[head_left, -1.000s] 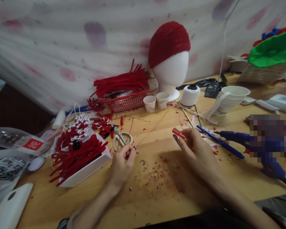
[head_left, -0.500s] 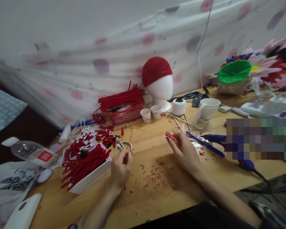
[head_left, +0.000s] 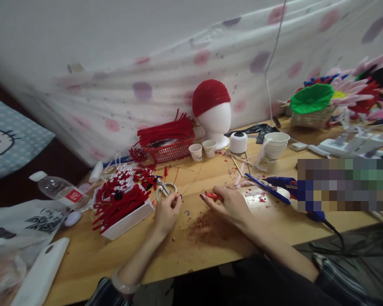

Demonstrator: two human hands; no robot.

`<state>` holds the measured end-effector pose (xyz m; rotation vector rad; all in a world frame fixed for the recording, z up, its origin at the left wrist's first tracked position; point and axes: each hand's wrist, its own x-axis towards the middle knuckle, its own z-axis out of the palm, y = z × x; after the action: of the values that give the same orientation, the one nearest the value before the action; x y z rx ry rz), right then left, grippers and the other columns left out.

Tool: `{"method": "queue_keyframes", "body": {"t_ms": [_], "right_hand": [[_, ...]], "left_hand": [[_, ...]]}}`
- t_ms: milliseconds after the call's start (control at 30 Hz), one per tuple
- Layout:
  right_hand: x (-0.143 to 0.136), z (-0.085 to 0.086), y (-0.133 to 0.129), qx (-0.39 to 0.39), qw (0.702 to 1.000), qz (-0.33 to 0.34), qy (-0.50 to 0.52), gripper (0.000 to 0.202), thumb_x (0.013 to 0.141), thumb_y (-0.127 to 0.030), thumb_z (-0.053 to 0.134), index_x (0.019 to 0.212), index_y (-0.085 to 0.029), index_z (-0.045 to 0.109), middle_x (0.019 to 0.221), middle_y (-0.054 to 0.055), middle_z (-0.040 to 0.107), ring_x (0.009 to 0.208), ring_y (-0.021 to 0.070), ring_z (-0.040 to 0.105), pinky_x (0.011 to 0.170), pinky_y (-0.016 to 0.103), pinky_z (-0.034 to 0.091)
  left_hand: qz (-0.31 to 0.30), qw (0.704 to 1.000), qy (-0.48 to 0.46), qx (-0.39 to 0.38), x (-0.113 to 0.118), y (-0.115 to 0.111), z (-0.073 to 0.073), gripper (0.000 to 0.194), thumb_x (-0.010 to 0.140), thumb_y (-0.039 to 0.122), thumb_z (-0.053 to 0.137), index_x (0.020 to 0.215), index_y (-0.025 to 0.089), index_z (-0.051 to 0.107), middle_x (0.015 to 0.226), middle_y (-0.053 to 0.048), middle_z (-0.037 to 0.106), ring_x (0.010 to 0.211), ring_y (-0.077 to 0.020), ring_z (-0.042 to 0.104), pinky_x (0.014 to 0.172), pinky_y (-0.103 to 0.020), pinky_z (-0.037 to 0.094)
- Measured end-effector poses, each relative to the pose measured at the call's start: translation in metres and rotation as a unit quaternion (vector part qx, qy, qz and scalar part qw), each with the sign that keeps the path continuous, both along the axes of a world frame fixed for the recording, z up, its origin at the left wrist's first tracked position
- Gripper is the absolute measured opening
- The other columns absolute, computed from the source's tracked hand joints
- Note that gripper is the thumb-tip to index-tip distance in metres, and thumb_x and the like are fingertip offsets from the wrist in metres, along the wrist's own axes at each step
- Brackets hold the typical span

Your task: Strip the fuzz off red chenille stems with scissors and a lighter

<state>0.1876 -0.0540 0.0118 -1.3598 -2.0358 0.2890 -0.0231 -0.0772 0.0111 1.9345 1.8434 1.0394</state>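
My left hand (head_left: 168, 212) is over the middle of the table, fingertips pinched together. A thin wire (head_left: 191, 182) seems to run up and right from them; what else they hold is too small to make out. Just behind that hand lie scissors with pale handles (head_left: 170, 187). My right hand (head_left: 231, 206) is closed around a short red object (head_left: 213, 196), whose exact kind does not show. Red scraps (head_left: 207, 227) are scattered on the table between and below my hands. To the left, a white box (head_left: 127, 223) holds red fuzzy stems (head_left: 123, 207).
Behind stand a red basket (head_left: 170, 154), two paper cups (head_left: 195, 152), a thread spool (head_left: 238, 143) and a foam head (head_left: 214, 123) with a red cap. On the right are a white cup (head_left: 276, 146), a blue pen-like stick (head_left: 268, 188) and a blue glue gun (head_left: 315, 216).
My right hand has moved left with the red object, closer to my left hand. The left hand has risen slightly and stays pinched. The view has shifted a little.
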Motion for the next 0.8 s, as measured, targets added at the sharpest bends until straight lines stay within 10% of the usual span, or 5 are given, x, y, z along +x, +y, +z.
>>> {"method": "queue_keyframes", "body": {"t_ms": [800], "right_hand": [[-0.016, 0.000, 0.004, -0.053, 0.994, 0.003, -0.099, 0.027, 0.088, -0.033, 0.044, 0.091, -0.016, 0.065, 0.084, 0.010, 0.070, 0.077, 0.0227, 0.063, 0.062, 0.030, 0.036]], "left_hand": [[-0.040, 0.998, -0.049, -0.014, 0.004, -0.008, 0.002, 0.022, 0.084, 0.032, 0.045, 0.067, 0.019, 0.052, 0.053, 0.006, 0.040, 0.048, -0.0107, 0.040, 0.048, -0.022, 0.029]]}}
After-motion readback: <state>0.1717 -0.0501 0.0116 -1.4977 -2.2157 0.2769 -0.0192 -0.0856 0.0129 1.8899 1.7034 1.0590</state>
